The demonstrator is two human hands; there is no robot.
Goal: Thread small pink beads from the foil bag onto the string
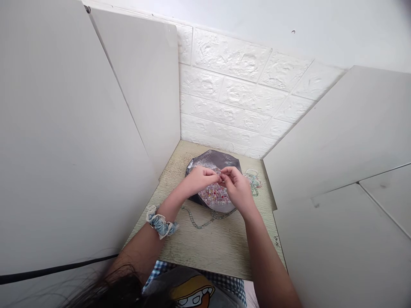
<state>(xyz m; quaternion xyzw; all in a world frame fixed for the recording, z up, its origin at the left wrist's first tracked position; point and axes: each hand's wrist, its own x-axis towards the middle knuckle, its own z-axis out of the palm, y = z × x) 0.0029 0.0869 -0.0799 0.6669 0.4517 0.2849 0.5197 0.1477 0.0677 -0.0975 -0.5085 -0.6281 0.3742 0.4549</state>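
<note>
Both hands meet over a grey bag of small beads. My left hand (202, 177) pinches with thumb and forefinger, and its fingertips almost touch those of the other hand. My right hand (236, 186) is also closed in a pinch. Whatever sits between the fingertips is too small to make out. Below them, pink, white and red beads (215, 194) fill the open bag (221, 159), which has a shiny silvery lining. A strand of pale greenish beads (197, 224) lies on the table in front of the bag.
More beaded strands (253, 182) lie in a heap right of the bag. The narrow wooden tabletop (212, 248) is hemmed in by white panels (141, 85) on the left and right (337, 141). A white brick-patterned wall (237, 94) stands behind it.
</note>
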